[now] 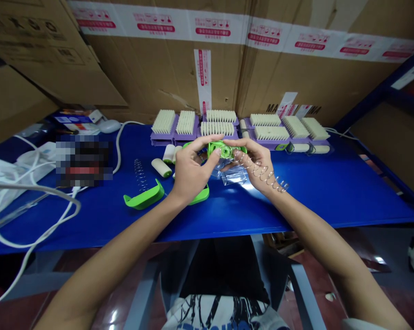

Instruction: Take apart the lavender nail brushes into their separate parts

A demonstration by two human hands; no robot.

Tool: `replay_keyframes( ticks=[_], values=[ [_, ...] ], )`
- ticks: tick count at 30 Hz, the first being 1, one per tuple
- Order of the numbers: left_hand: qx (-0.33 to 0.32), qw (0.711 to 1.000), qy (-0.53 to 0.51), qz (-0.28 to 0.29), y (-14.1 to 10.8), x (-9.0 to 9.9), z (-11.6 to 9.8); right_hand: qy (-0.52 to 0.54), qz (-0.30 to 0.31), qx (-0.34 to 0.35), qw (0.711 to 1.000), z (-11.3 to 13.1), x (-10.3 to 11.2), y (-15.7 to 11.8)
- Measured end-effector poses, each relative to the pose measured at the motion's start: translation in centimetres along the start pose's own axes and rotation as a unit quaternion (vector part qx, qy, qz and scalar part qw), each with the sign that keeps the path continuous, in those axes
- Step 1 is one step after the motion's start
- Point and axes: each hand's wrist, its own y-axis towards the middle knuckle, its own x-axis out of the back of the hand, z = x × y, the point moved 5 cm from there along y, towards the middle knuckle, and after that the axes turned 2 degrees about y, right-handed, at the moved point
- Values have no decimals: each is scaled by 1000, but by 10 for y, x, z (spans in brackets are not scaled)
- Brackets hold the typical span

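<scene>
Between both hands, above the blue table, is a green plastic part [226, 151] with a round hole facing me. My left hand [193, 165] grips its left side, thumb across the front. My right hand [257, 160] closes on its right side. A coil spring [262, 172] stretches from the green part over the right hand towards the wrist. Under the hands lies clear plastic film [235, 175]. Left of my left hand are a curved green handle piece [144, 197], another coil spring [140, 175] and a white roller with a green end [161, 167]. A second green piece [200, 195] is partly hidden by my left forearm.
Purple bases with cream bristle blocks [163, 122] line the back, and more bristle blocks [271, 133] stand at the right. White cables [38, 238] loop across the left side. Cardboard [159, 64] walls off the rear. The table's front edge [220, 236] runs below my forearms.
</scene>
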Motion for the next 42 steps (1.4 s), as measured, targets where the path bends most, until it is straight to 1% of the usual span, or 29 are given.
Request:
replay_keyframes(
  ticks=[4,8,12,15,20,24,26,29,32,35,37,42],
  values=[
    [10,1000,4,-2,0,1,0,-20,6,-29,999,-3,0,0],
    [9,1000,4,5,2,2,-1,0,8,-26,1000,-5,0,2],
    [0,1000,-4,22,3,1,-2,27,2,-37,999,-9,-3,2],
    [-6,1000,2,18,1,0,-2,24,-15,-35,999,-9,-3,1],
    [-6,1000,2,10,-1,-2,-3,30,-8,-37,999,-9,-2,2],
    [2,1000,-4,12,-1,-4,-2,-11,-40,-20,999,-12,1,1],
    [1,1000,-3,6,-2,-6,-3,-41,-60,2,997,-13,1,0],
    [-5,1000,-2,-4,-4,-10,-4,-77,-92,39,992,-11,-1,-2],
    [-6,1000,9,-9,-5,-13,-3,-100,-115,54,987,-9,-5,-6],
    [0,999,37,-21,-5,-15,-1,-129,-123,54,982,-9,-10,-8],
    [1,999,38,-30,-5,-15,1,-146,-123,68,979,-8,-12,-9],
    [22,999,-23,-14,-1,-15,7,-184,-124,81,972,-9,-13,-7]
  ],
)
